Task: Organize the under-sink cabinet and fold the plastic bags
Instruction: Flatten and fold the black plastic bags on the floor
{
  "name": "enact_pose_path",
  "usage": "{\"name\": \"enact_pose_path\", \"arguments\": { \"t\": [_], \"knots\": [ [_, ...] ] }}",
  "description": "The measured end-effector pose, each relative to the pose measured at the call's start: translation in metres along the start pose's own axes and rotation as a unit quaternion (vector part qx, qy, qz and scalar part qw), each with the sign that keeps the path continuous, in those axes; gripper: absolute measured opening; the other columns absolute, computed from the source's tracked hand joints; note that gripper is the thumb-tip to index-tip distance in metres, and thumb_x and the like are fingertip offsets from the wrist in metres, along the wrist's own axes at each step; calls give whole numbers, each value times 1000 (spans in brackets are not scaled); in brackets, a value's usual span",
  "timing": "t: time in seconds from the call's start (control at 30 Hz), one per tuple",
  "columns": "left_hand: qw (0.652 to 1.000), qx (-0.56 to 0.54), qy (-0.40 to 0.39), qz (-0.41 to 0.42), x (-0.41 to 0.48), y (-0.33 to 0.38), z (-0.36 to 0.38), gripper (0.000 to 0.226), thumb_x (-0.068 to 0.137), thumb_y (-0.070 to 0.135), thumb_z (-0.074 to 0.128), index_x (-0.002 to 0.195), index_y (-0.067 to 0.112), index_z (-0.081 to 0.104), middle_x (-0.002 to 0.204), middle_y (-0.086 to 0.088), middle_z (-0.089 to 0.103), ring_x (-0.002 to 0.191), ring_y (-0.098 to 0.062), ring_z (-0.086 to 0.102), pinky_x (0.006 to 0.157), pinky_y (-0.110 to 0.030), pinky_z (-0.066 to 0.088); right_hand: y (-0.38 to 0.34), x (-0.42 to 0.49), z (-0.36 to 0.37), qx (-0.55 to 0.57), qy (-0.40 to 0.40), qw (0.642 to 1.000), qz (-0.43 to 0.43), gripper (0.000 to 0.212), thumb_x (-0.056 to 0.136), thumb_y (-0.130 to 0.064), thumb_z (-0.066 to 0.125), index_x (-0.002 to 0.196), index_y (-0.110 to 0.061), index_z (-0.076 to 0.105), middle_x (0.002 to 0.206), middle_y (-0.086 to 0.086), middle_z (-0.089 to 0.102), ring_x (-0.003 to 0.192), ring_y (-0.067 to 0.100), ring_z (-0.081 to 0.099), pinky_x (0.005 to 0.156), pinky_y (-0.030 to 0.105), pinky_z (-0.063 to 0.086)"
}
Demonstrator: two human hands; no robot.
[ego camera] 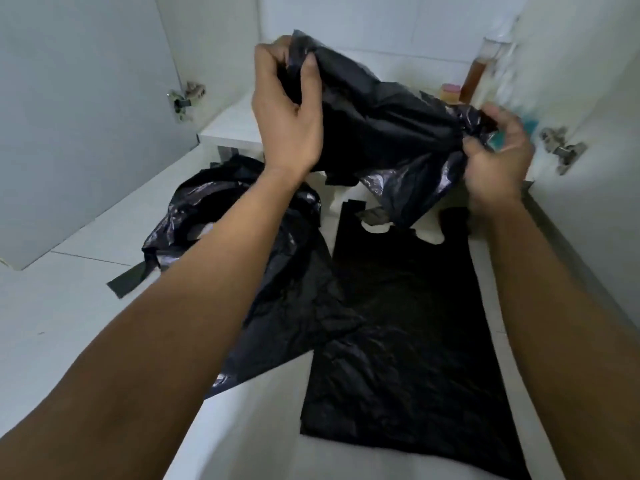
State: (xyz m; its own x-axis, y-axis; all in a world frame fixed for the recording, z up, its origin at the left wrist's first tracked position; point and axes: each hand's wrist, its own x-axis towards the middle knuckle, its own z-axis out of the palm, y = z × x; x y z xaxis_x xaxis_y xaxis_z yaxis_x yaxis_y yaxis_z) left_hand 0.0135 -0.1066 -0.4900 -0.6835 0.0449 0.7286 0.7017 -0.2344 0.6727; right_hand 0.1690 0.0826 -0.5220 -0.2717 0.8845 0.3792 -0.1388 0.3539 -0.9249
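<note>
White floor (69, 323), black bag (381, 133), crumpled, glossy, held

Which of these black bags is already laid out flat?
The flat bag spread on the floor at the right. The crumpled bag left of it lies heaped; the held bag is bunched between the left hand and right hand.
</note>
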Motion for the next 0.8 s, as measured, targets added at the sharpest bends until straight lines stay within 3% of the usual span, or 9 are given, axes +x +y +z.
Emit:
{"name": "enact_pose_path", "arguments": {
  "t": [0.07, 0.13, 0.2, 0.27, 0.37, 0.5, 0.63, 0.7, 0.8],
  "knots": [
    [997, 20, -68, -38, -33, -13, 18, 10, 100, 12, 53, 99, 10, 43, 87, 8, 50, 78, -3, 51, 75, -28, 47, 10, 0, -41, -133, -6, 989, -58, 41, 86, 8, 56, 125, -2, 61, 128, 7, 59, 105, -1, 57, 93, 10, 46],
    [971, 79, -144, -173, -70, -38, 25, 21, 100, 13, 56, 115, 7, 43, 90, 6, 55, 75, -1, 53, 74, -28, 44, 31, -6, -77, -268, -75, 960, 22, 42, 86, 5, 59, 128, 1, 60, 124, 12, 62, 105, 15, 60, 92, 24, 51],
    [887, 123, -244, -371, -107, -65, 23, 58, 98, 12, 61, 147, 10, 29, 121, -9, 61, 98, -18, 61, 83, -31, 45, 62, -17, -106, -340, -177, 902, 199, 40, 88, 4, 63, 127, -4, 61, 120, 16, 65, 95, 28, 63, 82, 36, 56],
    [782, 127, -356, -496, -135, -84, 14, 83, 97, 7, 63, 160, 23, 12, 150, -12, 44, 121, -30, 52, 90, -33, 45, 88, -32, -127, -356, -235, 843, 329, 43, 88, 6, 63, 130, -4, 58, 115, 18, 65, 91, 34, 63, 84, 47, 57],
    [705, 119, -424, -556, -161, -95, 2, 72, 96, -8, 55, 157, 22, 30, 146, -12, 50, 111, -26, 54, 91, -35, 51, 116, -49, -145, -367, -232, 816, 382, 69, 84, 2, 72, 145, -6, 42, 126, 24, 58, 106, 40, 61, 90, 47, 54],
    [672, 179, -461, -551, -187, -103, -10, 47, 94, -8, 58, 137, 11, 60, 136, -12, 57, 109, -24, 55, 93, -29, 50, 132, -66, -155, -398, -250, 780, 413, 71, 81, 0, 76, 143, -1, 41, 130, 24, 54, 115, 40, 57, 96, 46, 51],
    [683, 225, -460, -522, -203, -113, -15, 46, 90, 1, 71, 134, 10, 62, 130, -13, 61, 101, -24, 61, 89, -31, 54, 139, -71, -163, -398, -263, 762, 438, 54, 84, 1, 73, 132, 0, 49, 92, 12, 58, 94, 33, 59, 76, 40, 55],
    [696, 236, -457, -501, -208, -117, -17, 40, 87, 10, 76, 126, 12, 66, 119, -8, 65, 94, -21, 63, 74, -28, 56, 141, -71, -167, -398, -280, 746, 454, 50, 88, -3, 69, 133, -6, 48, 95, 11, 59, 90, 29, 61, 70, 36, 53],
    [719, 212, -407, -521, -210, -119, -16, 12, 84, 20, 81, 90, 12, 74, 90, -7, 72, 73, -16, 65, 55, -23, 51, 149, -70, -175, -380, -316, 718, 490, 49, 91, -7, 63, 136, -16, 48, 108, 14, 63, 96, 29, 63, 75, 37, 56]
  ]
}}
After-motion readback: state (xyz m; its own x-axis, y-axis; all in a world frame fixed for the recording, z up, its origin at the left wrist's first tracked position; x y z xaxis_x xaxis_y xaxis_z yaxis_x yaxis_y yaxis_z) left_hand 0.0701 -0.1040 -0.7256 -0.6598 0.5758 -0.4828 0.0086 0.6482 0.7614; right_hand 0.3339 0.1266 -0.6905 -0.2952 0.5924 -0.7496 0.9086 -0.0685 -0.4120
